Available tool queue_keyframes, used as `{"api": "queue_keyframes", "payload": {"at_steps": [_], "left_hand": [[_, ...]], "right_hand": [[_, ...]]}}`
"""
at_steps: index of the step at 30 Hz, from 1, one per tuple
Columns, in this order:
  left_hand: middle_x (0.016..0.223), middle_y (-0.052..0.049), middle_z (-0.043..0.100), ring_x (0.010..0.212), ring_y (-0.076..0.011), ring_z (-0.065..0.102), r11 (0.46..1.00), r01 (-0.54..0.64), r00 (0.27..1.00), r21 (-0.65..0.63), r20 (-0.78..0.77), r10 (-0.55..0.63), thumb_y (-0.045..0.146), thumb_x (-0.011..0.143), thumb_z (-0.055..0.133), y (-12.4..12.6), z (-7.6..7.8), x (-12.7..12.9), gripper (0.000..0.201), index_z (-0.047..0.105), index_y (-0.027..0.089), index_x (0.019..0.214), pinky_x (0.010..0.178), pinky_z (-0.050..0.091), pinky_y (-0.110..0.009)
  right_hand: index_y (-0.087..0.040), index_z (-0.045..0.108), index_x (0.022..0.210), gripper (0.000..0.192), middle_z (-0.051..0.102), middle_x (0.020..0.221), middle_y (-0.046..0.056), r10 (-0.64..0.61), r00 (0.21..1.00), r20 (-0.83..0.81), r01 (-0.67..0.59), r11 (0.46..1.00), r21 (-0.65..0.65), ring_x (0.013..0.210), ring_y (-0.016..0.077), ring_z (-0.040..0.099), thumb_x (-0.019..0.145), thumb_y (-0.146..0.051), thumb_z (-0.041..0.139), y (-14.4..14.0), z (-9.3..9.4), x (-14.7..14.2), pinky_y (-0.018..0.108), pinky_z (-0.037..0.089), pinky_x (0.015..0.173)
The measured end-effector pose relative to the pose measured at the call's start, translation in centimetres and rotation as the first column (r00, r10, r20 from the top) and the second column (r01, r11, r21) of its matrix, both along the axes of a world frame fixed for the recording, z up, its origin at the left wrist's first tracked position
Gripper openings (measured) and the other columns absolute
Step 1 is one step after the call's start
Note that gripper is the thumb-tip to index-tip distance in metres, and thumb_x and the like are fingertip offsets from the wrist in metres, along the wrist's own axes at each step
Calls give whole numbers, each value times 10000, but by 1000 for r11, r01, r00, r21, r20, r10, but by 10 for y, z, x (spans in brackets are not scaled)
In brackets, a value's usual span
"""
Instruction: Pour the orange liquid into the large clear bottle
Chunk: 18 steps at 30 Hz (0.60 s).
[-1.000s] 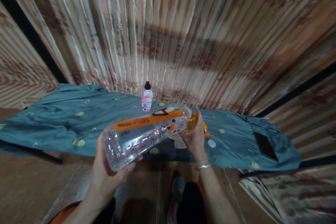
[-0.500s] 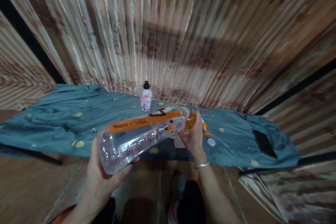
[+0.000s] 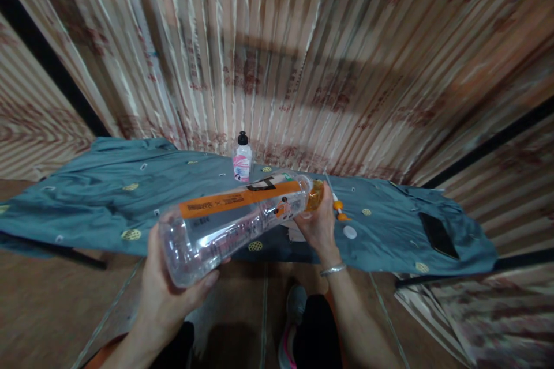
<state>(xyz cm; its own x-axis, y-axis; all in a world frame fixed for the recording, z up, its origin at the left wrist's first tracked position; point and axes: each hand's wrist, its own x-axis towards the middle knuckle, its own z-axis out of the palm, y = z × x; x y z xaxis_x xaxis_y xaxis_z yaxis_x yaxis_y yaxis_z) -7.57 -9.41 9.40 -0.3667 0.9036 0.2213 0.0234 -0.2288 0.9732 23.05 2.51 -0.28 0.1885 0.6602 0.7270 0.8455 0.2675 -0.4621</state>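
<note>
Backdrop: pleated, pinkish-brown patterned curtain (image 3: 303, 57) hanging behind a desk (image 3: 99, 207) draped in a teal cloth with small yellow dots
Floor: brown, seen below the desk edge, with the person's shoe (image 3: 291, 323) between the forearms
Main item: large clear plastic bottle with an orange label band (image 3: 234, 216), held nearly level above the desk's front edge, base toward the camera, neck pointing away and to the right
Left hand (image 3: 167, 288): its grip is wrapped under and around the bottle's base, thumb on the near side, fingers curled beneath
Right hand (image 3: 318, 225): its grip is closed at the bottle's neck, around an amber-orange cap or mouth piece (image 3: 317, 195); whether that piece is screwed on cannot be told; a silver bangle (image 3: 332, 269) sits on the wrist
Behind the bottle: small white bottle with a pink label and black cap (image 3: 242, 158), upright near the curtain
Right of the hand: thin orange-and-white tool (image 3: 336, 203) and a round white cap (image 3: 350, 232) lying on the cloth
Far right: flat black phone (image 3: 438, 235) on the cloth, well apart from both hands
</note>
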Motion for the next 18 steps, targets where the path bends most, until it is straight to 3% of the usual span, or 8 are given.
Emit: {"api": "queue_keyframes", "payload": {"at_steps": [3, 6, 9, 12, 14, 18], "left_hand": [[1533, -153, 724, 1503, -479, 667, 999, -26, 999, 19, -37, 27, 616, 599, 1075, 1, -2, -1, 1053, 649, 216, 1476, 1308, 535, -567], [1519, -144, 742, 1467, -447, 703, 1000, -13, 999, 18, -39, 13, 603, 606, 1076, 0, 1, 2, 971, 666, 221, 1399, 1227, 612, -508], [1489, -144, 764, 1206, -382, 821, 999, -21, 996, -25, 85, 23, 612, 494, 1111, -2, 8, 9, 1025, 660, 220, 1327, 956, 744, -442], [1364, -121, 814, 825, -281, 849, 996, 4, 971, -88, 237, 17, 525, 428, 1135, -5, 15, 16, 1095, 627, 218, 1349, 720, 755, -395], [1301, -92, 830, 726, -262, 845, 994, 21, 960, -107, 280, 10, 470, 421, 1137, -6, 16, 18, 1122, 611, 230, 1382, 685, 751, -388], [1364, -104, 810, 749, -287, 864, 994, 38, 960, -107, 279, -7, 407, 420, 1131, -6, 15, 17, 1106, 625, 234, 1388, 702, 765, -410]], "right_hand": [[-133, 306, 1766, 1092, 568, 1711, 312, -3, 1000, 8, 3, 1000, 17, 1625, 465, 571, 862, -409, 852, 0, 0, 0, 712, 524, 1319], [-132, 309, 1764, 1086, 570, 1710, 306, -9, 1000, 7, 8, 1000, 22, 1623, 456, 574, 861, -399, 849, 1, -1, 0, 701, 531, 1319], [-136, 310, 1768, 1094, 566, 1716, 298, 1, 1000, -2, -1, 1000, 18, 1628, 451, 569, 853, -384, 856, 1, -2, 0, 695, 524, 1327], [-141, 312, 1772, 1100, 558, 1722, 296, 11, 1000, -10, -11, 1000, 19, 1642, 458, 552, 852, -386, 864, 1, -3, 1, 706, 510, 1335], [-140, 316, 1772, 1103, 558, 1718, 299, 16, 1000, -12, -16, 1000, 21, 1641, 465, 550, 853, -398, 869, 2, -3, 2, 715, 510, 1330], [-131, 326, 1767, 1095, 573, 1698, 308, 18, 1000, -10, -17, 999, 33, 1621, 470, 567, 858, -411, 869, 4, -3, 2, 718, 525, 1312]]}}
